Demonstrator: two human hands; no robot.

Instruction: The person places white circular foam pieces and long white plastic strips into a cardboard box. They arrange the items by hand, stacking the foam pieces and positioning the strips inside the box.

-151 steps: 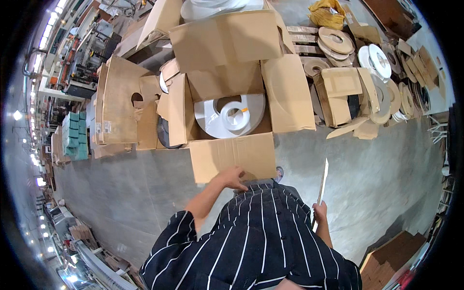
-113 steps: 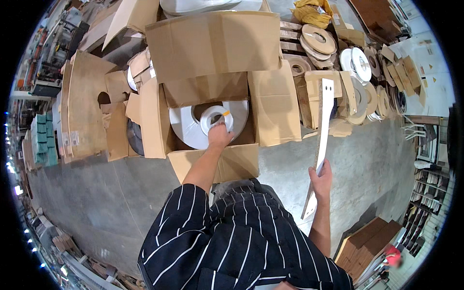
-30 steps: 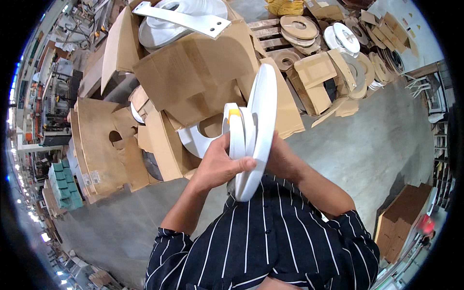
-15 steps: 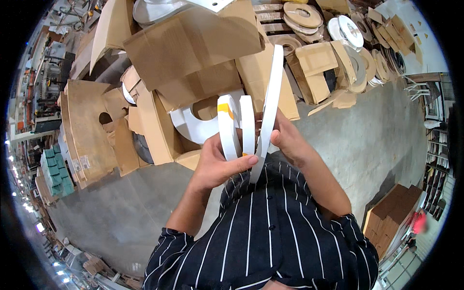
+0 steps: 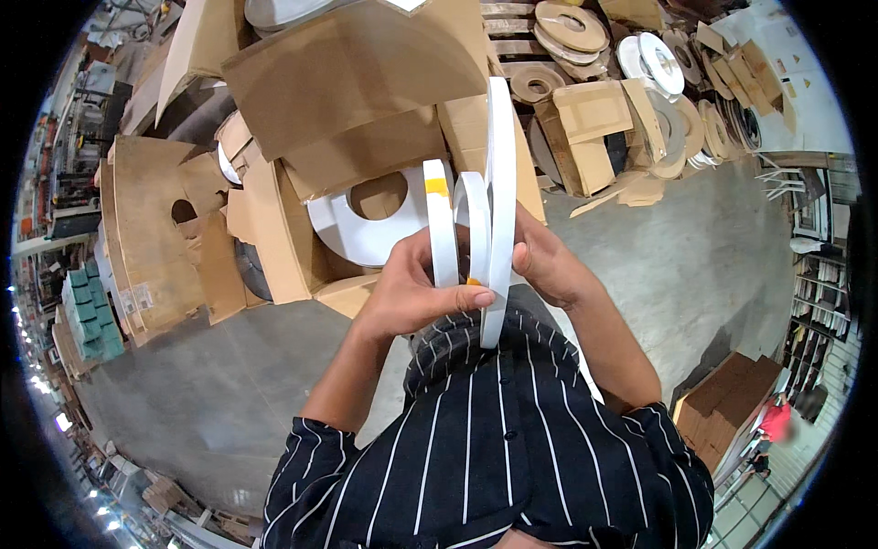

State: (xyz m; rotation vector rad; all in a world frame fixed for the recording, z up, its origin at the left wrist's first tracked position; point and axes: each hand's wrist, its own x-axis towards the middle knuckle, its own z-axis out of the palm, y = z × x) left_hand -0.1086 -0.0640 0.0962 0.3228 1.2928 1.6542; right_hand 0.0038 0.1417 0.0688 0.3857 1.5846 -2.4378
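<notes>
Upright in front of my chest are three white rolls of edge banding. My left hand grips the two smaller rolls, a left one with an orange-yellow sticker and a middle one. Its thumb reaches across their near edges to the largest roll, which stands on the right. My right hand is closed round the far right side of that large roll, its fingers partly hidden behind it. Beyond my hands, a wide white roll lies flat in an open cardboard box.
A large worn carton with a round hole stands at the left. More rolls and a smaller open carton are at the far right. Brown stacked boards stand at the lower right, near a person in red. Concrete floor surrounds me.
The large roll has turned more upright and moved left, closer against the middle roll. The rolls now stand nearly parallel, edges toward me. Both hands keep their hold.
</notes>
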